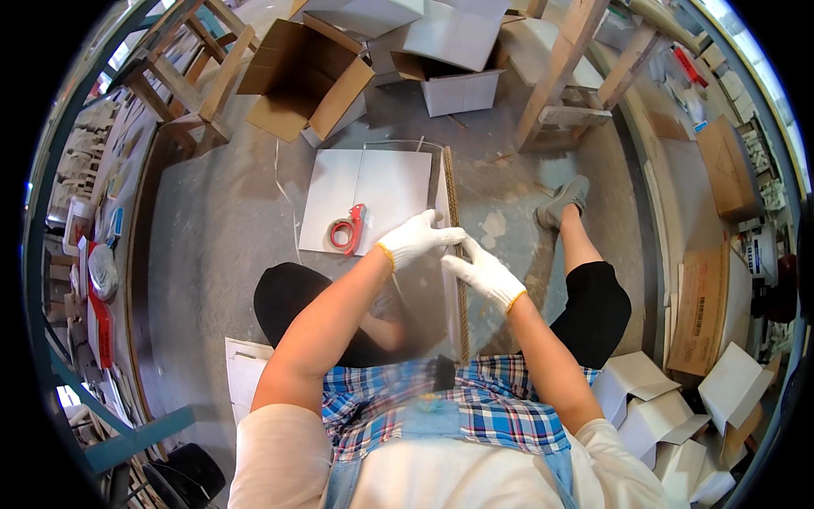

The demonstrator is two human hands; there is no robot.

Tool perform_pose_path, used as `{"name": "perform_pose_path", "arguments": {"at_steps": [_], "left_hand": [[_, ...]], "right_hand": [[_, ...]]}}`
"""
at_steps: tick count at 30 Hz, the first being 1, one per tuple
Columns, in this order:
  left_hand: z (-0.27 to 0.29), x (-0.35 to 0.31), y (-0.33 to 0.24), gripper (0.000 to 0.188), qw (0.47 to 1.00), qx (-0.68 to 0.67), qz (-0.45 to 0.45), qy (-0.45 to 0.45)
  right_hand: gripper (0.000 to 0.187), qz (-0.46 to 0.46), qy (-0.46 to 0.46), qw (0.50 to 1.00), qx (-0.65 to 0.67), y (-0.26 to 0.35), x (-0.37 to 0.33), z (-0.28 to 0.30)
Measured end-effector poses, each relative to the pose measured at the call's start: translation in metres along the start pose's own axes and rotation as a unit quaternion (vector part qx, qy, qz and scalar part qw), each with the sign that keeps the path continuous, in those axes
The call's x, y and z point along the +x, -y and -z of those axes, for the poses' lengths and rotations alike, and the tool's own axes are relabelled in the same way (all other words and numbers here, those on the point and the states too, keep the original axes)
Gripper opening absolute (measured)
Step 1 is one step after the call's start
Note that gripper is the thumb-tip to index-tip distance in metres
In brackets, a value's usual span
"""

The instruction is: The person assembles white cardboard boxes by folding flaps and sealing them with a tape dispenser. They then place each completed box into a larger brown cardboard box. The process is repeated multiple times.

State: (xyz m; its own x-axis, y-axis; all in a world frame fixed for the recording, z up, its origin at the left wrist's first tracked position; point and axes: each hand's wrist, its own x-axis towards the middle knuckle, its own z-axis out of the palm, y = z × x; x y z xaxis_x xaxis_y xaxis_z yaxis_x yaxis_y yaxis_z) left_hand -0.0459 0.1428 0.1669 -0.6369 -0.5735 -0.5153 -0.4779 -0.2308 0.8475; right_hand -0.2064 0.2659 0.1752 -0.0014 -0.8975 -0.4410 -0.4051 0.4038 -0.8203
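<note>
Flattened cardboard (455,314) stands on edge between my legs, its corrugated edge facing up and its white side to the left. Just over its top edge is my left hand (415,239) in a white knit glove, thumb and fingers apart. Close by, my right hand (489,276), gloved the same way, has its thumb and fingers spread across that edge. The fingertips of both hands nearly meet; whether they press on the cardboard I cannot tell. A white box (390,182) lies beside the cardboard, with a red tape dispenser (346,231) resting on its top.
Beyond the white box, an open brown-lined carton (309,76) and another open white carton (462,92) sit on the floor. Wooden stands (555,85) rise at the far side. Small white boxes (640,382) are piled near my right. A thin pale strap (280,182) trails along the floor.
</note>
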Motion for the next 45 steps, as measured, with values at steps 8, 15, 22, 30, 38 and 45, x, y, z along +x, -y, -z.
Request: {"name": "perform_pose_path", "arguments": {"at_steps": [8,15,22,30,38,45], "left_hand": [[0.004,0.003,-0.001,0.077,0.999,0.025,0.013,-0.033],[-0.011,-0.009,-0.022,0.063,0.942,0.225,-0.042,-0.244],[0.018,-0.010,-0.033,0.062,0.904,0.324,-0.083,-0.268],[-0.005,0.010,-0.037,0.047,0.902,0.350,-0.100,-0.231],[0.004,0.045,-0.029,0.025,0.871,0.377,-0.097,-0.300],[-0.011,0.032,-0.038,0.068,0.890,0.300,-0.178,-0.293]], "right_hand": [[0.061,0.018,-0.083,0.996,0.016,-0.010,-0.011,0.003],[0.034,0.034,-0.267,0.912,-0.310,0.006,-0.027,0.020],[0.028,0.034,-0.376,0.879,-0.291,-0.011,-0.026,0.110],[0.063,-0.132,-0.415,0.846,-0.308,-0.047,0.014,0.147],[0.095,-0.093,-0.371,0.895,-0.230,-0.038,0.001,0.095],[0.041,-0.028,-0.393,0.878,-0.273,-0.054,-0.009,0.112]]}}
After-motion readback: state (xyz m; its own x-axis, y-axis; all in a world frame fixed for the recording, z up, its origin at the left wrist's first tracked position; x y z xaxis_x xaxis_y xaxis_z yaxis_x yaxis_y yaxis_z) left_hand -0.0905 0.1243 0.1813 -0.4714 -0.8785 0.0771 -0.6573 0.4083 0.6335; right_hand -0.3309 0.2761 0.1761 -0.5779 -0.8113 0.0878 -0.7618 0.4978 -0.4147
